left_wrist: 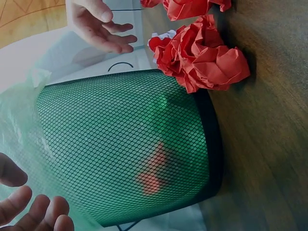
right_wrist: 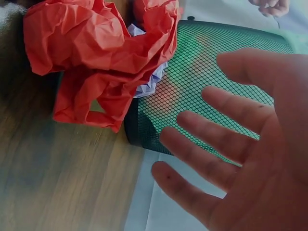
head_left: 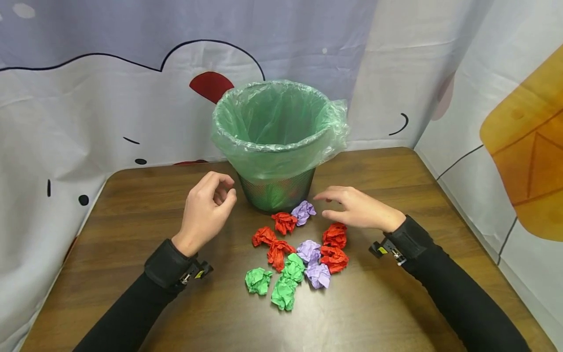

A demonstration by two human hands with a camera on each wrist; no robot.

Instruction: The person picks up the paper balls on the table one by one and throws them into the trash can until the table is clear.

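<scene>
My left hand [head_left: 204,210] hovers just left of the mesh bin [head_left: 281,190]. Its fingers bend loosely, and nothing lies between them and the thumb. On the bin's other side, my right hand [head_left: 356,208] reaches in with spread fingers, holding nothing. A lilac paper ball [head_left: 303,212] sits against the bin's base, close to the right fingertips. Below that hand are a red paper ball [head_left: 335,235] and another red ball [head_left: 334,259]. Three green paper balls, one a lone green ball [head_left: 258,281], lie nearest me. More crumpled red paper [left_wrist: 204,55] shows beside the bin.
A translucent green bag [head_left: 272,146] lines the bin and folds over its rim. Through the mesh, red and green shapes [left_wrist: 153,168] show at the bottom. The wooden table [head_left: 132,210] meets a printed curtain [head_left: 110,107] behind and at the right.
</scene>
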